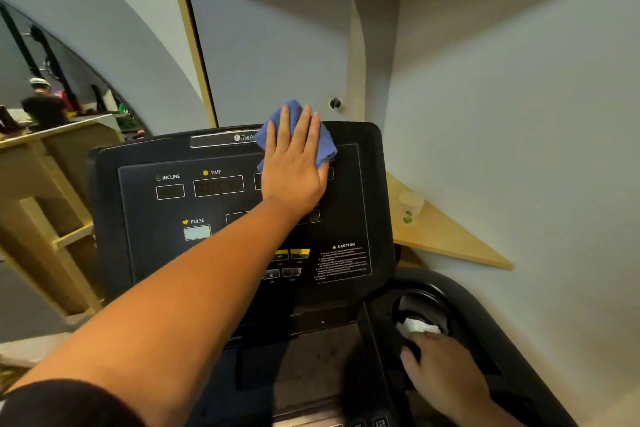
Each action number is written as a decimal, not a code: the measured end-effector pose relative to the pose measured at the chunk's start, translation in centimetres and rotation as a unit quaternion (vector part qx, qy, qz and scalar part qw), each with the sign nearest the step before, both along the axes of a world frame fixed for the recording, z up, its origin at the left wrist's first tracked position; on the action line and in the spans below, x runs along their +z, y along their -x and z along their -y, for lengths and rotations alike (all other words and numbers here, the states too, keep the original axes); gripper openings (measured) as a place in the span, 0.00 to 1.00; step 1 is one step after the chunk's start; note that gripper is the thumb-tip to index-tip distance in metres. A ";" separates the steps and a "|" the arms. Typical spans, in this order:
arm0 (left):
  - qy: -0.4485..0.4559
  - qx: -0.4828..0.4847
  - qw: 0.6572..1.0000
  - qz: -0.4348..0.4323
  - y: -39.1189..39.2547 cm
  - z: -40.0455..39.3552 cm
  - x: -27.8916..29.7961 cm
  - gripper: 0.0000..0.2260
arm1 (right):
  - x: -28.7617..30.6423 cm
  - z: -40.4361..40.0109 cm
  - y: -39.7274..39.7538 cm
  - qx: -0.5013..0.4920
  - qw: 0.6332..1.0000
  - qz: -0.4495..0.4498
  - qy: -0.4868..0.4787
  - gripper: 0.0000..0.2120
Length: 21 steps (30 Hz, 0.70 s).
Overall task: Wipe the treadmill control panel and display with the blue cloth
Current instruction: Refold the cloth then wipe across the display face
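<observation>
Blue cloth (325, 144) under left hand (294, 170), cupholder (420, 305) holding paper (420, 326)

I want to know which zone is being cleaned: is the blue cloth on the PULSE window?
No, the left hand presses the blue cloth flat on the panel's upper right, away from the PULSE window.

Wall (519, 114) seemingly crowds console (114, 218) rightward; left open.

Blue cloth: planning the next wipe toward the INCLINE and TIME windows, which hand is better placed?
Left hand: it presses the blue cloth flat on the control panel. The right hand is low, at the cup holder.
</observation>
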State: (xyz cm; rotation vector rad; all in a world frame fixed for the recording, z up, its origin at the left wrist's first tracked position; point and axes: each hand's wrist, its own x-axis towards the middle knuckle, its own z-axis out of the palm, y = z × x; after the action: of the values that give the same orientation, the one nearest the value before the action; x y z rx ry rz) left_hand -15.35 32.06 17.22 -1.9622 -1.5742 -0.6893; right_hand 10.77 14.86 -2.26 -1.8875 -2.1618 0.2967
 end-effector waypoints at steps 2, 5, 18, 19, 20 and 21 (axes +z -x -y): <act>0.023 -0.060 0.996 -0.068 -2.3 0.1 -0.9 0.33 | -0.2 -0.1 -0.1 0.002 1.000 -0.001 0.001 0.23; 0.062 -0.168 0.955 -0.237 -4.1 0.8 -3.0 0.32 | -0.5 -0.3 -0.2 -0.002 1.000 0.001 0.008 0.22; 0.062 -0.169 0.958 -0.222 -8.0 0.7 -4.5 0.31 | -1.3 -0.5 -0.5 -0.011 1.000 -0.012 -0.013 0.22; 0.075 -0.200 0.940 -0.267 -8.1 1.1 -5.6 0.30 | -1.3 -0.5 -0.5 -0.013 1.000 -0.015 -0.013 0.23; 0.082 -0.213 0.931 -0.283 -7.9 1.2 -6.4 0.30 | -1.4 -0.5 -0.5 -0.014 1.000 -0.015 -0.011 0.23; 0.079 -0.213 0.933 -0.278 -7.6 1.2 -6.9 0.30 | -1.3 -0.5 -0.4 -0.015 1.000 -0.015 -0.010 0.23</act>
State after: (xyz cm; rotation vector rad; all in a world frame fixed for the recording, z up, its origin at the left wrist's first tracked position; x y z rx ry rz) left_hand -7.74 30.85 10.35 -2.3759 -0.8916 -0.1225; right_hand 11.20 15.37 -3.57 -1.8892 -2.1076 0.2949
